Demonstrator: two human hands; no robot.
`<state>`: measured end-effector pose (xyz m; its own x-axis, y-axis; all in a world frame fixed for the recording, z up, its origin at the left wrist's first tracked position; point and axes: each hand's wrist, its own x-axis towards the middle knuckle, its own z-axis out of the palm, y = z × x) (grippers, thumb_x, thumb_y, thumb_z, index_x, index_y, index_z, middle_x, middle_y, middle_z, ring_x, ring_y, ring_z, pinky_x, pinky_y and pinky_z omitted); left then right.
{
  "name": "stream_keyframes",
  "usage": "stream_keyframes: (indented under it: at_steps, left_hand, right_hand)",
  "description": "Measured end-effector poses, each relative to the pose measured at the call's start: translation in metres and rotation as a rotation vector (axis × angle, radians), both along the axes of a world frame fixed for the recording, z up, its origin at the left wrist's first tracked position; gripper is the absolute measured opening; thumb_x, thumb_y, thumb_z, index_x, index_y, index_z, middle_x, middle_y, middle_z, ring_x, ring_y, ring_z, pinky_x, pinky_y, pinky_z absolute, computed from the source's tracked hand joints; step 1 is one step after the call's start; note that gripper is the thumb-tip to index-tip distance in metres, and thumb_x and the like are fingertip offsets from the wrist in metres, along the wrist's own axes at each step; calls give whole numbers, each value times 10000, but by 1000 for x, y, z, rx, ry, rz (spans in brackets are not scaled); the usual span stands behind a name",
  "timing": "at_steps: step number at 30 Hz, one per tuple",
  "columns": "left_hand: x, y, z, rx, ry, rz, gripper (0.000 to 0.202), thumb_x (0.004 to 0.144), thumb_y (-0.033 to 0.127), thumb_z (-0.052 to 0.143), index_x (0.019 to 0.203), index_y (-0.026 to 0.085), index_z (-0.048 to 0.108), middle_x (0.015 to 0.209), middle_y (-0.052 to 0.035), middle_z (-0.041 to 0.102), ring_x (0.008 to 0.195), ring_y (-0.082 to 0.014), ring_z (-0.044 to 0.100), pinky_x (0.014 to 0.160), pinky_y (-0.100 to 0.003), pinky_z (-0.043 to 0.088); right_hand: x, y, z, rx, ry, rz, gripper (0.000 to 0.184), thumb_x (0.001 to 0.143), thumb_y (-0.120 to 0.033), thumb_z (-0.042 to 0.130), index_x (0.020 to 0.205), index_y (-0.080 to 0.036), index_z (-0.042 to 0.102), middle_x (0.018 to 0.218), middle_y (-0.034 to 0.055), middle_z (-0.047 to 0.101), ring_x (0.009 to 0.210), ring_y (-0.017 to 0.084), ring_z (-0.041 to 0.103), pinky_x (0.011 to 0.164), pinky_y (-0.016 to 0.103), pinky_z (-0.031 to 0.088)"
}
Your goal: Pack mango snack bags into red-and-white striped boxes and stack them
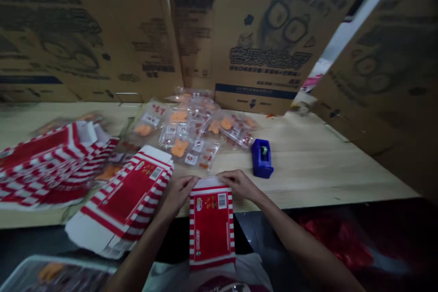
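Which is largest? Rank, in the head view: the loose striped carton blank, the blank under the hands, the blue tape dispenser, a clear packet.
1. Loose striped carton blank, then the blank under the hands: unsure, that one's nearer the camera.
2. Blue tape dispenser and clear packet: look alike.

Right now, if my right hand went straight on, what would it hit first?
Your right hand touches the red-and-white striped carton first; beyond that, probably the clear bags of orange pieces, though depth is unclear.
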<state>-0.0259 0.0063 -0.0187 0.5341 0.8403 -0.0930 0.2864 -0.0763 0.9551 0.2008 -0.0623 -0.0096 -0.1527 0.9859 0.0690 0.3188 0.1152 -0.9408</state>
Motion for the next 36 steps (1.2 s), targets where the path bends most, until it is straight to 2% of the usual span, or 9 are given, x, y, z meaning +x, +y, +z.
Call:
stream_keyframes:
  at_steps: [4, 9, 13, 16, 19, 24, 27, 31, 36]
  left_hand:
    - [-4, -1, -3, -110, -66, -83, 346, 847, 433, 541, 862, 129, 706, 824, -30, 703, 777, -174, 608, 706, -258, 479]
    - [-7, 0, -5, -124, -63, -168, 309, 827, 387, 561, 922, 136, 714, 819, -42, 715, 771, -182, 621, 682, -263, 488]
    - [-7, 1, 1, -15, -6, -156, 281, 840, 366, 537, 898, 137, 689, 784, -32, 686, 699, -152, 596, 626, -234, 462]
    - [-5, 1, 5, 102, 29, -158, 229, 848, 325, 516, 800, 142, 645, 692, 0, 620, 622, -120, 546, 565, -208, 418]
    - [-3, 0, 3, 121, 14, -139, 196, 822, 295, 542, 739, 140, 627, 653, 5, 598, 606, -114, 538, 551, -202, 406]
    - [-6, -5, -2, 33, -115, -110, 220, 816, 327, 582, 764, 128, 658, 831, -64, 694, 761, -162, 624, 670, -242, 489]
    - [-13, -10, -4, 147, -68, -150, 217, 845, 328, 582, 867, 138, 686, 897, -71, 712, 826, -169, 641, 723, -251, 508]
    - [-19, -18, -9, 344, 8, -109, 180, 849, 281, 594, 935, 157, 693, 940, -75, 726, 861, -177, 665, 777, -274, 524]
    - [-10, -23, -4, 380, 19, -148, 167, 873, 270, 561, 919, 157, 675, 925, -69, 718, 854, -169, 661, 780, -259, 506]
  right_hand:
    - [-1, -11, -6, -121, 118, 25, 415, 914, -475, 468, 1074, -178, 710, 1018, 67, 723, 961, 215, 651, 856, 343, 484]
    - [-1, -15, -11, -181, 138, -16, 379, 845, -481, 578, 981, -160, 728, 907, 55, 731, 847, 200, 661, 767, 315, 499]
    - [-1, -12, -9, -149, 113, -92, 325, 820, -431, 622, 997, -160, 653, 754, 16, 679, 655, 131, 594, 593, 229, 448]
    - [-2, -10, -8, -139, 115, -111, 206, 825, -379, 620, 844, -176, 593, 602, -37, 573, 535, 88, 485, 503, 191, 350]
    - [-4, -10, -10, -135, 133, -139, 218, 803, -364, 642, 721, -182, 553, 569, -43, 534, 527, 87, 468, 501, 196, 331]
    - [-7, -16, -14, -133, 250, -170, 274, 784, -398, 669, 674, -172, 558, 740, 13, 652, 682, 137, 588, 655, 260, 456]
    - [-9, -27, -19, -89, 216, -173, 250, 823, -417, 632, 789, -170, 627, 876, 52, 686, 818, 180, 629, 741, 299, 487]
    - [-14, -41, -29, 9, 122, -219, 249, 837, -398, 631, 951, -179, 661, 965, 75, 684, 889, 198, 637, 762, 298, 496]
    - [-13, -31, -21, -58, 144, -253, 278, 768, -420, 698, 741, -159, 605, 843, 59, 676, 753, 164, 622, 663, 269, 485]
